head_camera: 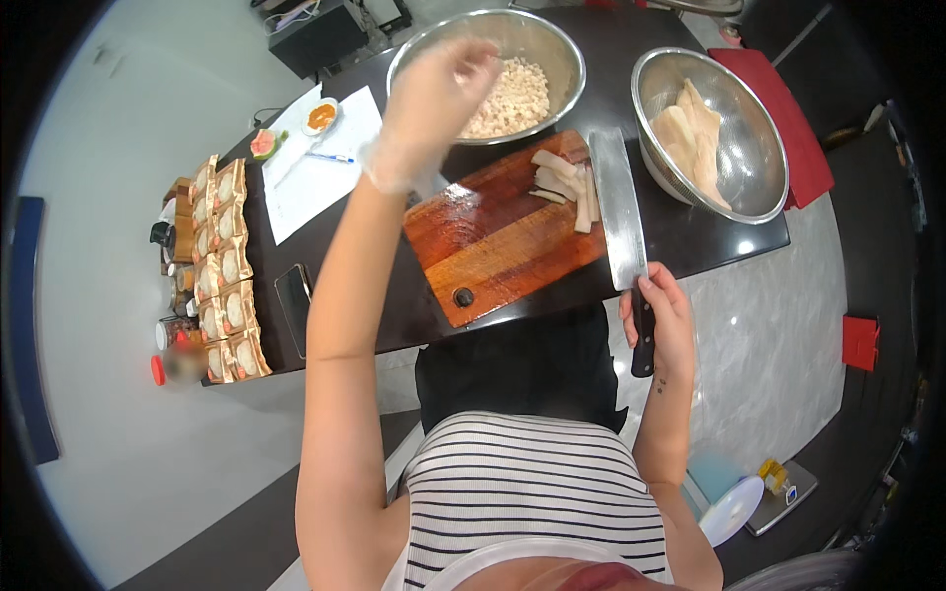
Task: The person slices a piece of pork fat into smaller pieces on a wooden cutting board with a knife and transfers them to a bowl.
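My left hand (451, 96), blurred and in a clear plastic glove, is raised over the near left part of a steel bowl (576, 81) that holds small pale diced pieces (521, 100). Its fingers are curled; whether they hold anything is unclear. My right hand (665, 310) grips the black handle of a broad-bladed knife (621, 214), whose blade lies along the right end of a wooden cutting board (502, 251). Pale strips (569, 185), perhaps meat or skin, lie on the board beside the blade. Larger pale slabs (687, 137) rest in a steel mesh colander (765, 155).
Left on the dark table are a phone (294, 295), paper sheets (295, 207) with a pen (330, 157), a small dish of orange stuff (321, 117), a cut fruit (264, 144) and rows of packets (229, 266). A red stool or seat (809, 148) stands beyond the colander.
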Demonstrator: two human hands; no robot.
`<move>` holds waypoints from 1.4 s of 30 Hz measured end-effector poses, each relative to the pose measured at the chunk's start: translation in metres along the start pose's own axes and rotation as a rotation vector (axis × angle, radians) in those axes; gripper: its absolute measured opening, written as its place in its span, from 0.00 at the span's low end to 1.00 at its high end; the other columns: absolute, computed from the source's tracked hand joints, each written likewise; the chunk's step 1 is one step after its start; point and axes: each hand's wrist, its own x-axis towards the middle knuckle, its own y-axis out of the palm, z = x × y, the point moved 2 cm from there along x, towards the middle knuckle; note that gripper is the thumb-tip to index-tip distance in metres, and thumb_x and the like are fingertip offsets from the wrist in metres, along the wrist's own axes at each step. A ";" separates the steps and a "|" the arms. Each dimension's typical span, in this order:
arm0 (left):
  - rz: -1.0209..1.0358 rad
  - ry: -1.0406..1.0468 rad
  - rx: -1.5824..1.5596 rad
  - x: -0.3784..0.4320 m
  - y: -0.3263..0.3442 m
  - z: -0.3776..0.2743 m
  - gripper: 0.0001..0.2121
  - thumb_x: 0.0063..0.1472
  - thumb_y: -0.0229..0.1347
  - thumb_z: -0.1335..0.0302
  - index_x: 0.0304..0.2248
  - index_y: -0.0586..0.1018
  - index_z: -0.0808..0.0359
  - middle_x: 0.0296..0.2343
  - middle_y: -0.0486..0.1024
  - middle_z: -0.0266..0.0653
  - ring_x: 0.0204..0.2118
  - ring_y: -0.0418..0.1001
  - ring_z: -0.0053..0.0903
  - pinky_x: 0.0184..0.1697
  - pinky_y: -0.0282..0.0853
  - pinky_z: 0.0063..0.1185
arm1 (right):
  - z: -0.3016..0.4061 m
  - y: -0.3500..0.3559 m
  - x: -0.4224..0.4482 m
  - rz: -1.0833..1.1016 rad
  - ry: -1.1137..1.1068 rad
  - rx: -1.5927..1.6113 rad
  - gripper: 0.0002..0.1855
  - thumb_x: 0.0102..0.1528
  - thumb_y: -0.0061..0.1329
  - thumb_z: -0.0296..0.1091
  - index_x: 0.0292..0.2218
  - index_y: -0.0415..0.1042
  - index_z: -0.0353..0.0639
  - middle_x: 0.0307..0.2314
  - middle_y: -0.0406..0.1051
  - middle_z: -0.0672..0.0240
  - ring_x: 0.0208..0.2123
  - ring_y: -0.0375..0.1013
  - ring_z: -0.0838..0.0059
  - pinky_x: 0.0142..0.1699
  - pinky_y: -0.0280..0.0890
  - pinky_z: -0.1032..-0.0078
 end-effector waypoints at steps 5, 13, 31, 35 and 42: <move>0.236 0.253 0.126 -0.082 0.061 -0.018 0.06 0.57 0.60 0.72 0.35 0.83 0.62 0.33 0.79 0.40 0.38 0.77 0.39 0.43 0.73 0.31 | -0.027 -0.012 -0.011 -0.012 0.036 0.070 0.06 0.67 0.40 0.32 0.41 0.66 0.41 0.21 0.71 0.61 0.12 0.65 0.78 0.18 0.61 0.82; 0.296 0.357 0.382 -0.102 0.109 0.033 0.06 0.56 0.60 0.72 0.34 0.79 0.62 0.31 0.74 0.39 0.38 0.72 0.37 0.45 0.68 0.32 | -0.026 -0.011 -0.014 -0.039 0.021 0.088 0.06 0.67 0.40 0.31 0.42 0.66 0.41 0.21 0.71 0.61 0.13 0.66 0.76 0.18 0.62 0.81; 0.389 0.158 0.154 -0.143 0.047 0.038 0.07 0.56 0.62 0.76 0.36 0.82 0.63 0.36 0.77 0.39 0.42 0.75 0.40 0.47 0.70 0.33 | -0.024 0.000 -0.008 -0.125 0.021 -0.165 0.05 0.67 0.44 0.32 0.41 0.68 0.42 0.22 0.67 0.74 0.17 0.62 0.88 0.21 0.56 0.85; 0.439 0.199 0.199 -0.153 0.049 0.046 0.08 0.54 0.63 0.76 0.36 0.82 0.62 0.36 0.75 0.37 0.43 0.73 0.39 0.47 0.69 0.32 | -0.030 0.003 -0.008 -0.097 -0.022 -0.320 0.05 0.67 0.45 0.32 0.41 0.69 0.42 0.22 0.68 0.75 0.19 0.64 0.89 0.24 0.59 0.86; 0.324 0.090 0.128 -0.172 0.040 0.040 0.08 0.52 0.65 0.76 0.34 0.81 0.61 0.35 0.75 0.37 0.42 0.74 0.37 0.45 0.69 0.31 | -0.016 0.041 -0.008 -0.076 -0.266 -1.002 0.05 0.63 0.47 0.29 0.41 0.68 0.40 0.25 0.72 0.56 0.23 0.74 0.54 0.28 0.67 0.66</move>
